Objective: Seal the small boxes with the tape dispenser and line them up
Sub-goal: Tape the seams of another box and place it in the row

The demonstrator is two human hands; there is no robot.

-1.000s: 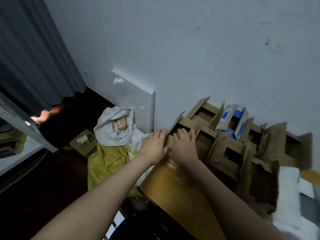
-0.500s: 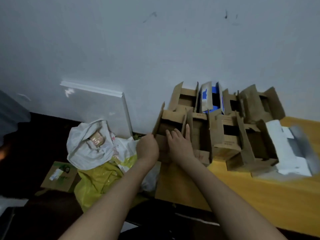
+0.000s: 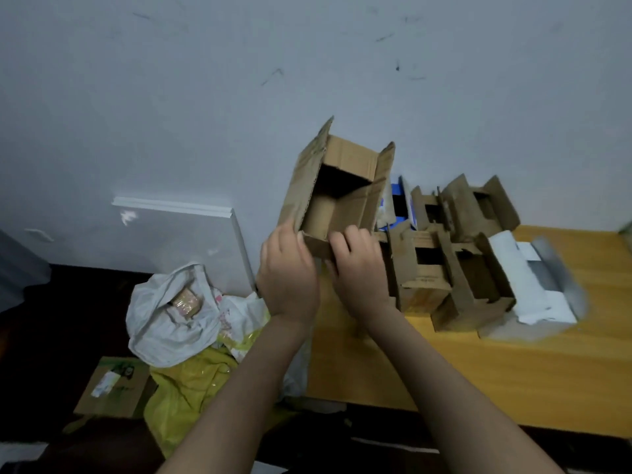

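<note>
A small brown cardboard box [image 3: 345, 193] with its flaps open is lifted above the left end of the yellow wooden table [image 3: 513, 378], its opening tilted toward me. My left hand [image 3: 287, 271] grips its near left corner and my right hand [image 3: 359, 265] grips its near edge. Several more open cardboard boxes [image 3: 458, 258] stand clustered against the wall to the right. No tape dispenser is in view.
A white padded mailer [image 3: 533, 285] lies right of the boxes. Beside the table's left end, on the dark floor, sit a white bag [image 3: 171, 316], a yellow bag [image 3: 184, 384] and a flat cardboard parcel [image 3: 113, 388]. A white panel [image 3: 184, 241] leans on the wall.
Both hands have lifted the leftmost box up off the table and away from the cluster. The camera view has shifted right and tilted.
</note>
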